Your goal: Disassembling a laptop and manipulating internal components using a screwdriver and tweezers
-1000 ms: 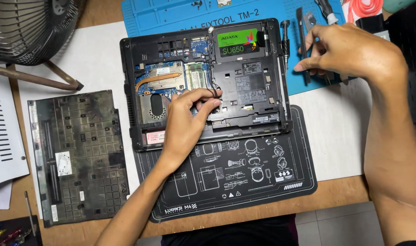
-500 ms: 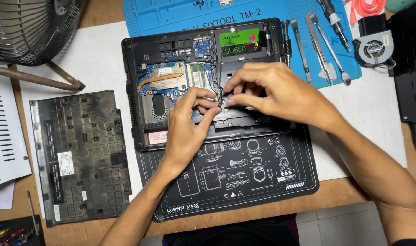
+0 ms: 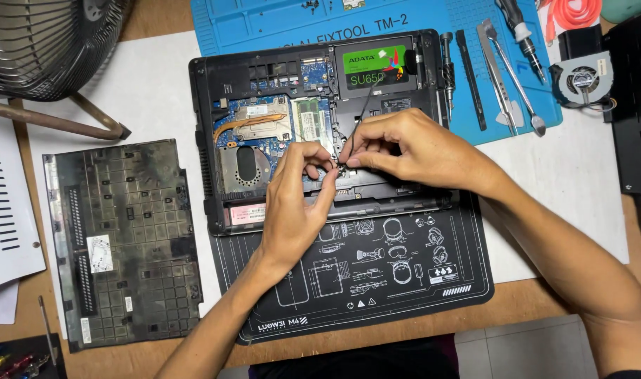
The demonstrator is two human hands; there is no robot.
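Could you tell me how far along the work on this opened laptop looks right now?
Done: the bottom cover is off and lies to the side of the laptop, whose boards show. In hand: the right hand holds thin tweezers at a spot mid-laptop, and the left hand pinches beside it. Left: the cover is not yet refitted, and a loose fan and tools lie out on the blue mat.

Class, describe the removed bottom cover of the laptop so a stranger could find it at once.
Start at the opened laptop in the middle, where both hands work. Look to its left, below the fan: the bottom cover lies flat there. It alone is a dark, dusty, ribbed panel, with no circuit boards.
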